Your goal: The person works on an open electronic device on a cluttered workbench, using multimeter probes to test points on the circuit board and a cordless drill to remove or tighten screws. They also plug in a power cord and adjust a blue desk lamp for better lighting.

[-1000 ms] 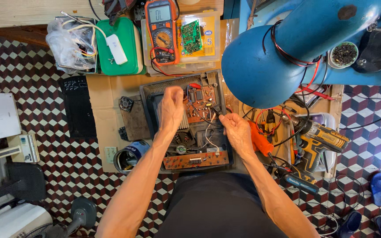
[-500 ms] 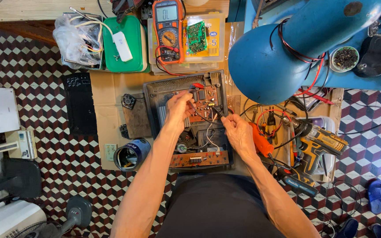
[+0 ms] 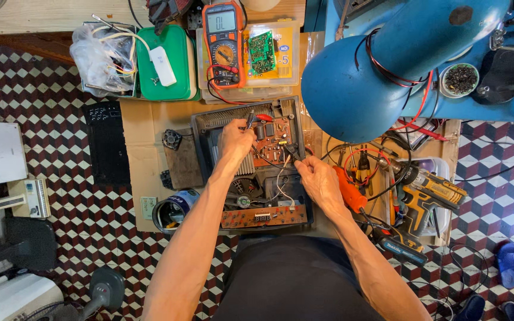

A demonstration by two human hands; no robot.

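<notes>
An opened black appliance case (image 3: pixel 209 122) lies on cardboard, with a brown circuit board (image 3: pixel 275 134) in its upper right and a long brown display board (image 3: pixel 263 217) along its near edge. My left hand (image 3: pixel 235 141) holds a red-tipped probe (image 3: pixel 250 117) onto the circuit board's left side. My right hand (image 3: pixel 319 181) pinches a black probe (image 3: pixel 290 151) at the board's lower right corner. Their leads run up to an orange multimeter (image 3: pixel 224 41) standing behind the case.
A big blue lamp shade (image 3: pixel 358 89) hangs over the right side. A cordless drill (image 3: pixel 429 190), orange-handled tool (image 3: pixel 349 187) and pliers lie at the right. A green box (image 3: pixel 165 62), bag of wires (image 3: pixel 99 56), green board (image 3: pixel 262 50) and tin (image 3: pixel 171 211) surround the case.
My left hand has shifted from flat over the board to pinching the red probe at its left edge. My right hand stayed near the board's lower right. The view tilted down slightly.
</notes>
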